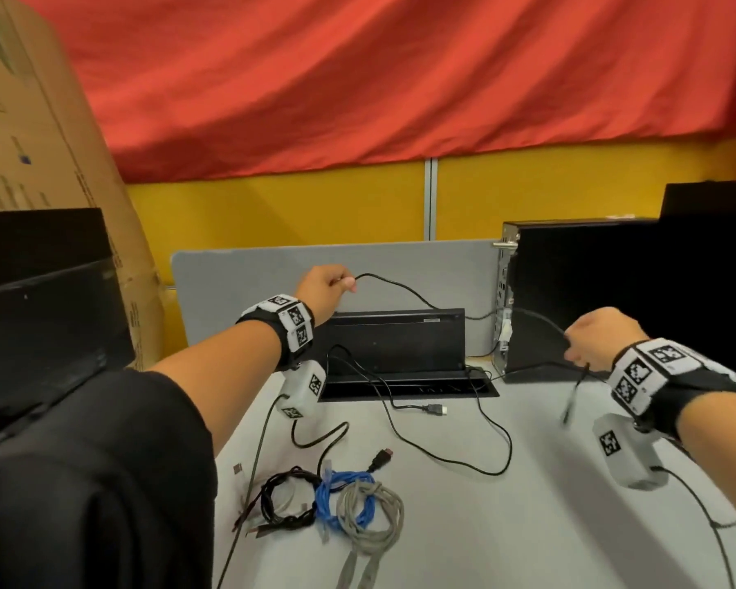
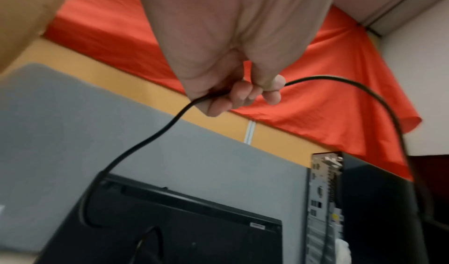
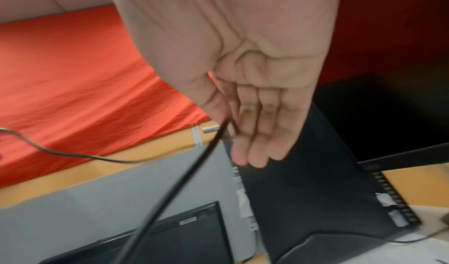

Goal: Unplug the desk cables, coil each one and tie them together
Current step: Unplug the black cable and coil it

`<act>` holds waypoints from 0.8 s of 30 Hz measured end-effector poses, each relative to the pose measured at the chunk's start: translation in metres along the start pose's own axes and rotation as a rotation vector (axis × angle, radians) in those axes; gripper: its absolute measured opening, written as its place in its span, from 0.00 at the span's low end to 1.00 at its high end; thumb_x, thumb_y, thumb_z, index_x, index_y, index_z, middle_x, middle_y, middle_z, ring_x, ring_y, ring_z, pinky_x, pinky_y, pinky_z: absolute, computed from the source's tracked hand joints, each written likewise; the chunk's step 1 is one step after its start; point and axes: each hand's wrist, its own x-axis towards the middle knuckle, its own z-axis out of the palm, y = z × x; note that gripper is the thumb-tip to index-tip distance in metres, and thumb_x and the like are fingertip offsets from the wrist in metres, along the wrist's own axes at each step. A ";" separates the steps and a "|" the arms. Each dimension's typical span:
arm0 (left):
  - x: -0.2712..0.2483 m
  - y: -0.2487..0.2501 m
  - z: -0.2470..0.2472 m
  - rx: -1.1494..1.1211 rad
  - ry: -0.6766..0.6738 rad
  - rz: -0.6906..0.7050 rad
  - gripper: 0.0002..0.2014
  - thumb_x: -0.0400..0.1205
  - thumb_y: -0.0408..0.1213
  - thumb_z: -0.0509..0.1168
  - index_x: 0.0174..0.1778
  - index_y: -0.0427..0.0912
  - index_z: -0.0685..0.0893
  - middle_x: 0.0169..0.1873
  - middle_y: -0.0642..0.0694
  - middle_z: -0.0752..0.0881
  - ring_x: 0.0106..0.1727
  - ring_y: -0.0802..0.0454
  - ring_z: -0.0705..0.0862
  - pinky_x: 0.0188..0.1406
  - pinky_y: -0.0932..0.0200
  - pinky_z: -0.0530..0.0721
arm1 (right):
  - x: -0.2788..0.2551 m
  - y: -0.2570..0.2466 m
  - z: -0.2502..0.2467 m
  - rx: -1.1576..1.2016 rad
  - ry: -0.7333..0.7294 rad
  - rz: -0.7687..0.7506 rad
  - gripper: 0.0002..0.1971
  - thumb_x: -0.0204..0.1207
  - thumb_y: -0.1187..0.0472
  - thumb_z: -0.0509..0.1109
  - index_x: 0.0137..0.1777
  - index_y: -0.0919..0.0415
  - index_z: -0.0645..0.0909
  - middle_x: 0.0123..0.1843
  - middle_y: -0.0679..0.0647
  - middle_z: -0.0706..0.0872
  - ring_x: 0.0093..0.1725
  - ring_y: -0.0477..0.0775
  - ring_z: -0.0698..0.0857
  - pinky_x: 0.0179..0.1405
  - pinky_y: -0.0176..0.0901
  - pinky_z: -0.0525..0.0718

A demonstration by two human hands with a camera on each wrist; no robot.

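A thin black cable stretches in the air between both hands. My left hand is raised over the black socket-box lid and grips the cable in curled fingers; from there the cable drops to the lid's left corner. My right hand, by the black computer tower, pinches the same cable between thumb and forefinger, the other fingers straight. A blurred free end hangs below it. Black, blue and grey coils lie at the desk's front.
Another loose black cable with a plug snakes across the grey desk from the socket box. A dark monitor and a cardboard box stand at the left. A grey divider backs the desk.
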 end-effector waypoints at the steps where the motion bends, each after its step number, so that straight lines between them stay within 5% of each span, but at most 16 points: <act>1: 0.002 0.009 0.002 0.001 -0.015 0.035 0.11 0.87 0.35 0.61 0.39 0.43 0.84 0.20 0.51 0.68 0.22 0.55 0.64 0.22 0.64 0.64 | -0.005 -0.010 0.003 -0.023 -0.040 -0.043 0.12 0.79 0.66 0.64 0.57 0.71 0.85 0.56 0.67 0.87 0.58 0.68 0.85 0.60 0.56 0.83; 4: 0.004 0.033 0.011 0.031 -0.074 0.118 0.10 0.86 0.39 0.62 0.41 0.44 0.85 0.20 0.52 0.67 0.22 0.56 0.63 0.23 0.63 0.63 | -0.023 -0.049 0.009 0.029 -0.003 -0.223 0.17 0.80 0.65 0.61 0.67 0.66 0.80 0.66 0.64 0.83 0.63 0.64 0.81 0.59 0.50 0.78; 7: 0.001 0.053 0.024 0.065 -0.144 0.208 0.09 0.86 0.39 0.62 0.42 0.45 0.86 0.22 0.53 0.69 0.24 0.57 0.65 0.24 0.64 0.64 | -0.044 -0.093 0.011 0.142 0.008 -0.482 0.26 0.80 0.60 0.62 0.79 0.59 0.67 0.77 0.57 0.75 0.74 0.59 0.75 0.71 0.50 0.73; 10: -0.002 0.070 0.035 0.046 -0.184 0.278 0.08 0.85 0.38 0.63 0.45 0.42 0.88 0.24 0.52 0.72 0.25 0.58 0.67 0.26 0.65 0.66 | -0.057 -0.130 0.015 0.136 -0.051 -0.605 0.28 0.83 0.52 0.62 0.81 0.59 0.65 0.75 0.56 0.77 0.72 0.57 0.77 0.71 0.52 0.76; 12: -0.004 0.074 0.036 0.026 -0.186 0.298 0.09 0.85 0.38 0.64 0.44 0.42 0.87 0.23 0.52 0.72 0.24 0.59 0.67 0.25 0.65 0.66 | -0.058 -0.138 0.015 0.187 -0.043 -0.592 0.22 0.84 0.51 0.63 0.72 0.61 0.78 0.61 0.56 0.86 0.56 0.54 0.85 0.56 0.47 0.82; 14: -0.005 0.071 0.030 0.022 -0.189 0.307 0.10 0.85 0.41 0.65 0.40 0.42 0.87 0.21 0.54 0.70 0.20 0.62 0.66 0.22 0.70 0.63 | -0.053 -0.133 0.010 0.224 0.038 -0.561 0.14 0.82 0.52 0.67 0.55 0.61 0.88 0.40 0.54 0.88 0.36 0.50 0.82 0.34 0.40 0.79; 17: -0.002 0.053 0.016 0.056 -0.196 0.260 0.11 0.85 0.41 0.63 0.41 0.42 0.87 0.20 0.54 0.69 0.17 0.62 0.66 0.21 0.70 0.63 | -0.039 -0.109 -0.004 0.213 0.168 -0.480 0.11 0.80 0.54 0.69 0.47 0.60 0.90 0.39 0.55 0.88 0.36 0.53 0.84 0.36 0.40 0.79; 24: 0.006 -0.009 -0.005 0.103 -0.099 0.058 0.12 0.87 0.39 0.62 0.38 0.44 0.85 0.23 0.49 0.72 0.24 0.54 0.67 0.27 0.61 0.65 | 0.002 -0.030 -0.039 0.356 0.565 -0.103 0.10 0.80 0.57 0.67 0.46 0.60 0.89 0.43 0.63 0.88 0.36 0.57 0.80 0.41 0.43 0.78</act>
